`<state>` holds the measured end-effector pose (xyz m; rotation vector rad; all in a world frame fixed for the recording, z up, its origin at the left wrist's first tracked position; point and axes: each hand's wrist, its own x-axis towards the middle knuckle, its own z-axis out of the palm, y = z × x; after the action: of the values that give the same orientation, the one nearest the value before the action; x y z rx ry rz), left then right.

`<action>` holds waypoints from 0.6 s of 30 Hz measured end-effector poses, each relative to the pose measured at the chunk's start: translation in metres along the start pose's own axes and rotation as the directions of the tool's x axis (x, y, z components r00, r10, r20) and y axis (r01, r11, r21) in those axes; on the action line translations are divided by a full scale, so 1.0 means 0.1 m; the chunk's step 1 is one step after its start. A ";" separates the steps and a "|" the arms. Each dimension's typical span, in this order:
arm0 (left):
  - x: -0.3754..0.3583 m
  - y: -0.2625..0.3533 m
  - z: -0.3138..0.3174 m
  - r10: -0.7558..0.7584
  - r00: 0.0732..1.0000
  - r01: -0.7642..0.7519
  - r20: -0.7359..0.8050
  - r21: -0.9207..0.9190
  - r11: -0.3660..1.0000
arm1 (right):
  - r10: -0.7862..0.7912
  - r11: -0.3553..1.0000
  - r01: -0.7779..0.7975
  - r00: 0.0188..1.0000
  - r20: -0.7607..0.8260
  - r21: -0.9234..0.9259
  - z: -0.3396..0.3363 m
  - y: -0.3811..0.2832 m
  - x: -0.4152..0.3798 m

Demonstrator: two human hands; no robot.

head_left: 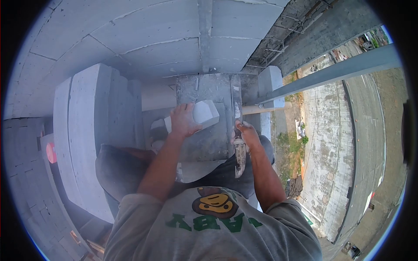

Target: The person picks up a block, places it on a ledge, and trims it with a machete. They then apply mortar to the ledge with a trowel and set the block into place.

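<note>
My left hand (185,120) lies spread over a small pale block (206,113), its fingers and thumb gripping the block's left part. The block rests on a dusty grey board (207,141) in front of me. To the right, my right hand (247,134) is closed round the worn handle of a hand saw (236,98). The saw's long flat blade points away from me, beside the block and apart from it, and the handle's end (240,164) points toward my body.
Large pale blocks (85,130) stand stacked at the left. A block wall (161,35) rises ahead. On the right are another pale block (271,82), a slanting metal beam (331,71), a wooden pole (261,108) and an open edge with ground far below.
</note>
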<state>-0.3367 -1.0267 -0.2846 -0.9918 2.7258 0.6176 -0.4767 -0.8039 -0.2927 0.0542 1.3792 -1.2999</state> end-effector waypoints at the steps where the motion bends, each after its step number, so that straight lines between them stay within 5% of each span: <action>1: 0.01 0.00 0.00 0.000 1.000 0.000 -0.006 -0.008 1.000 | -0.028 1.000 0.028 0.998 -0.053 0.011 0.04 0.05 0.05; 3: 0.04 0.00 -0.01 0.009 1.000 -0.009 -0.001 -0.018 1.000 | -0.050 0.998 0.053 0.992 -0.116 0.026 0.13 0.10 0.03; 6: 0.04 -0.01 -0.03 0.014 0.999 -0.013 0.033 -0.023 1.000 | 0.039 0.996 -0.032 0.995 0.088 -0.082 0.19 0.06 -0.06; 9: 0.00 0.00 -0.02 -0.008 1.000 0.008 0.025 0.000 1.000 | 0.019 1.000 -0.019 1.000 0.015 0.001 0.18 0.09 0.07; 11: -0.02 0.01 0.00 0.010 1.000 -0.010 0.015 -0.008 1.000 | -0.001 0.999 0.011 0.961 -0.277 0.034 0.21 0.15 0.26; 14: -0.04 0.02 0.02 0.020 1.000 -0.020 -0.007 0.013 1.000 | 0.030 0.989 -0.076 0.942 -0.334 -0.124 0.22 0.33 0.52; 18: 0.00 -0.02 -0.12 0.002 0.999 -0.001 0.038 -0.025 1.000 | -0.013 0.999 0.003 0.965 -0.261 -0.038 0.35 0.64 0.71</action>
<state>-0.3352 -1.0334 -0.2740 -0.9741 2.6926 0.6647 -0.4328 -0.8474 -0.3733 0.2013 1.6288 -1.3067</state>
